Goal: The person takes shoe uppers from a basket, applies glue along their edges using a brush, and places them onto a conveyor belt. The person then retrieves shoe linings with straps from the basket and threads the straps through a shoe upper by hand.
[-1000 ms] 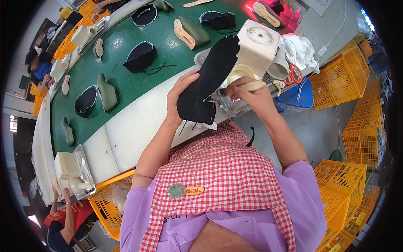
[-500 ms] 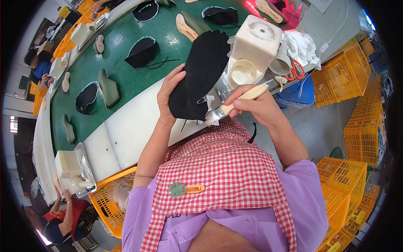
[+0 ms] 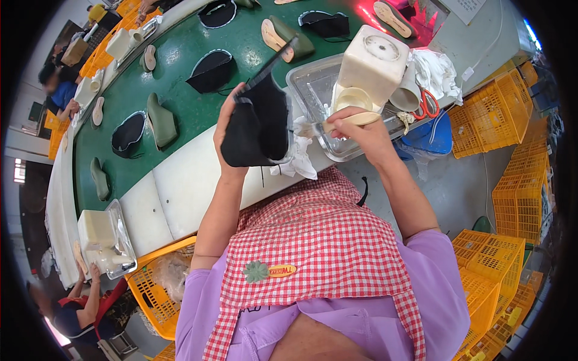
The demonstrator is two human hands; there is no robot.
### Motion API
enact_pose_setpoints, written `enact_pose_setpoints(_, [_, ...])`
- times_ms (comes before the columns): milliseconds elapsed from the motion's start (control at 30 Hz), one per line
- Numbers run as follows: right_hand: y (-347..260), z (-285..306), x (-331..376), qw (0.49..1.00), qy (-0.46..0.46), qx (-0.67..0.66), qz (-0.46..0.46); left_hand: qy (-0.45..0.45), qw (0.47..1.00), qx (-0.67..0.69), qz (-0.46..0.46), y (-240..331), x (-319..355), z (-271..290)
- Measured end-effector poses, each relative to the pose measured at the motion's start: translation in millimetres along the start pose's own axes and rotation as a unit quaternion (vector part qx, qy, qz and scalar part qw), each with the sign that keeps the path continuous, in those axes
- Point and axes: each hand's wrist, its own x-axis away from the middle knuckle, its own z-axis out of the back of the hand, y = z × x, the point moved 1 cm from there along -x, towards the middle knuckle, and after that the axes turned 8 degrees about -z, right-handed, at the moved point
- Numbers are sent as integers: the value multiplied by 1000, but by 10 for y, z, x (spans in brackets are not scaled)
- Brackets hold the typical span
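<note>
My left hand (image 3: 226, 141) is closed around a black fabric shoe upper (image 3: 251, 133), held upright over the near edge of the bench with its open side toward the right. In my right hand (image 3: 368, 137) is a flat brush (image 3: 361, 118) with a pale wooden handle. Its bristles point left, close by the upper's right rim; whether they touch it I cannot tell. Behind the brush, a white square container with a round cup (image 3: 372, 57) stands in a clear plastic tray (image 3: 299, 71). A crumpled white cloth (image 3: 299, 162) lies under the upper.
Black uppers (image 3: 214, 71) and green shoe lasts (image 3: 159, 123) lie on the green belt (image 3: 180, 108). Right of the tray are red-handled scissors (image 3: 428, 104), white rags (image 3: 435, 75) and a blue bin (image 3: 427, 135). Yellow crates (image 3: 487, 111) stand at the right. Other people work at the left.
The upper has turned in my left hand, from its broad flat face to its open side, and shifted left. My right hand has moved the brush up from the upper's lower edge.
</note>
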Motion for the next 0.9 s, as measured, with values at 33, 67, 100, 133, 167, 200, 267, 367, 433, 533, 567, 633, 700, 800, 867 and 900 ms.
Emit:
enact_pose_setpoints(33, [-31, 27, 11, 1000, 17, -11, 19, 3, 1000, -4, 1, 21, -5, 53])
enact_pose_setpoints(67, [-52, 50, 32, 1000, 12, -10, 21, 5, 1000, -9, 2, 42, -3, 105])
enact_pose_setpoints(100, [-82, 78, 62, 998, 36, -18, 41, 9, 1000, -12, -1, 70, 4, 171])
enact_pose_setpoints(133, [-114, 108, 92, 996, 60, -27, 60, -12, 995, -99, 21, 102, 25, 237])
enact_pose_setpoints(167, [-154, 138, 118, 995, 66, -34, 72, -32, 981, -185, 43, 125, 29, 287])
enact_pose_setpoints(200, [-179, 150, 135, 995, 61, -34, 75, -29, 981, -189, 41, 174, -30, 286])
enact_pose_setpoints(267, [-217, 163, 143, 985, 100, -41, 138, 180, 875, 347, 285, 244, -164, 238])
enact_pose_setpoints(367, [-302, 78, 137, 978, 105, -20, 178, 68, 890, 357, 274, 289, -223, 228])
enact_pose_setpoints(433, [-336, 33, 120, 975, 101, -8, 198, 66, 865, 377, 325, 281, -165, 244])
enact_pose_setpoints(533, [-428, -19, -4, 944, 30, 151, 293, 69, 792, 440, 418, 69, -4, 290])
enact_pose_setpoints(567, [-483, -80, -37, 920, 12, 198, 338, 70, 780, 432, 448, -10, 71, 301])
enact_pose_setpoints(633, [-542, -178, -105, 887, -24, 247, 390, 95, 760, 402, 501, 27, 101, 220])
enact_pose_setpoints(700, [-609, -229, -142, 875, -49, 267, 401, 75, 743, 420, 515, 122, 112, 154])
enact_pose_setpoints(800, [-627, -269, -221, 861, -74, 290, 410, 37, 727, 457, 511, 172, 131, 47])
enact_pose_setpoints(867, [-601, -293, -283, 861, -76, 298, 406, -3, 738, 438, 512, 73, 202, 42])
enact_pose_setpoints(900, [-566, -294, -327, 876, -68, 293, 378, -11, 758, 433, 488, 115, 206, 28])
